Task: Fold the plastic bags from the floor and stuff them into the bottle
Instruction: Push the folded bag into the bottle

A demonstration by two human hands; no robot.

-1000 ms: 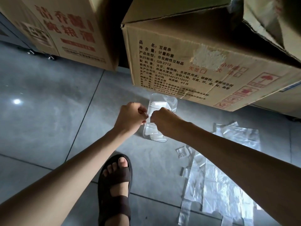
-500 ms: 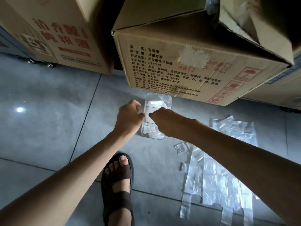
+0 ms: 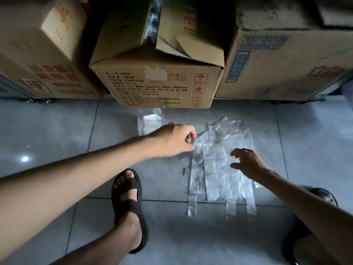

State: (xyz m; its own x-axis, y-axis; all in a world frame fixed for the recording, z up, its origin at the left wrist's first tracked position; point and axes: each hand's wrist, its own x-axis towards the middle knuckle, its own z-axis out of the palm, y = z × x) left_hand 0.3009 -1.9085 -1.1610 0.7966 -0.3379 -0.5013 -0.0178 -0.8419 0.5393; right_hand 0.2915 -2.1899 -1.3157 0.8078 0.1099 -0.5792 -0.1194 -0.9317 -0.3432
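A clear plastic bottle (image 3: 149, 122) lies on the tiled floor in front of the middle box, with white folded plastic inside it. To its right, several clear plastic bags (image 3: 219, 173) lie flat and overlapping on the floor, handles toward me. My left hand (image 3: 174, 139) reaches across to the upper left corner of the pile, and its curled fingers pinch the edge of the top bag. My right hand (image 3: 246, 162) hovers over the pile's right side with spread, slightly bent fingers and holds nothing.
Three cardboard boxes stand along the back: left (image 3: 47, 60), middle (image 3: 158, 81), right (image 3: 282, 67). My left foot in a brown sandal (image 3: 128, 199) is planted left of the bags. My right sandal (image 3: 322, 196) shows at the right edge.
Both hands have left the bottle and moved right to the pile of bags. The view has swung right, so the bags now lie in the middle.
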